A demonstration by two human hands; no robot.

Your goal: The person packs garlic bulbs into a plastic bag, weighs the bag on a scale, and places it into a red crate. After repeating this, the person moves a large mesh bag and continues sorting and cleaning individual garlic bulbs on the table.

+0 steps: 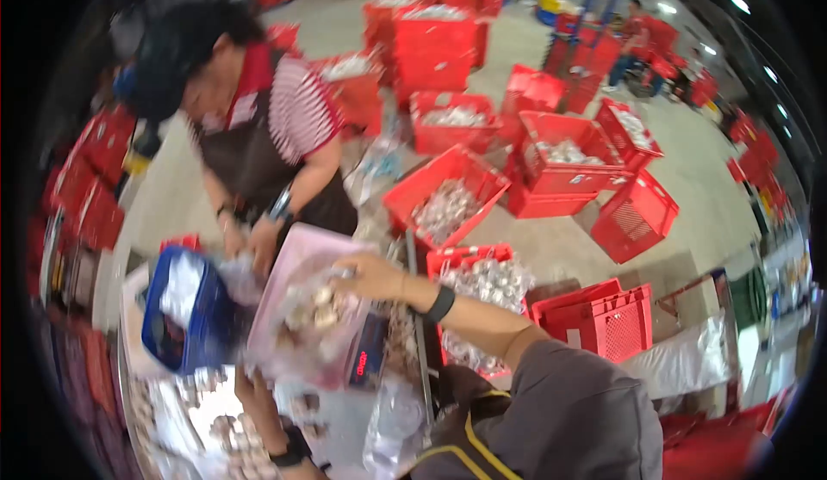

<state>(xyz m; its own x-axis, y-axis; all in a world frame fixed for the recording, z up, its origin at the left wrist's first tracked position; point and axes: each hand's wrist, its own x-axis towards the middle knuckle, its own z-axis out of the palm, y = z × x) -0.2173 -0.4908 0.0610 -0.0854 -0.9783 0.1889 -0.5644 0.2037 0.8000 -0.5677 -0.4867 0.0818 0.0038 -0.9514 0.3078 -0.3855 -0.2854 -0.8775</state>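
Observation:
A pink plastic tub (280, 265) stands tilted in this view beside a scale with a red lit display (362, 362). Inside it lie pale, brownish mushroom-like pieces (326, 312), with a blurred, clear plastic film around them. My right hand (372, 277) reaches over the tub's right side, fingers curled down at the pieces; I cannot tell what they grip. Below the tub's lower left corner is my left hand (251, 390), its fingers smeared and partly hidden. Left of the tub sits a blue basket (202, 342) with white plastic in it.
Across the table a co-worker (258, 136) in a dark apron bends over, hands near the blue basket. More pieces (233, 433) and clear bags (394, 428) lie on the table. Red crates (487, 286) of bagged goods stand close on the right, with stacked crates (435, 49) behind.

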